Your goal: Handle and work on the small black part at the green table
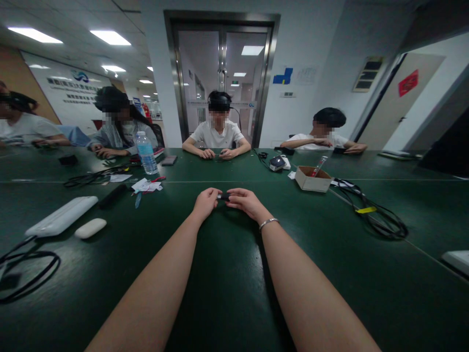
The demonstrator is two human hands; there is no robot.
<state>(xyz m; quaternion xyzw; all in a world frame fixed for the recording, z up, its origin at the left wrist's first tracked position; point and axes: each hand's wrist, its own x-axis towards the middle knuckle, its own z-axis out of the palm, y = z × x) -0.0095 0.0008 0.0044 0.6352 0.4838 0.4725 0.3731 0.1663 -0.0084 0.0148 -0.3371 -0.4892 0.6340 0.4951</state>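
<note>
Just above the green table (220, 254), both hands meet at a small black stick with a shiny metal end (223, 196). My left hand (205, 203) pinches the metal end at its left. From the other side, the fingers of my right hand (249, 203) close on the dark part, covering some of it. The stick lies roughly level between the fingertips. It is too small to tell its exact kind.
To the left are a white power bank (62, 216), a white rounded case (91, 228), a water bottle (146, 154) and paper scraps (146, 186). A cardboard box (313, 180) and coiled cable (381, 220) lie right. Several people sit across the table.
</note>
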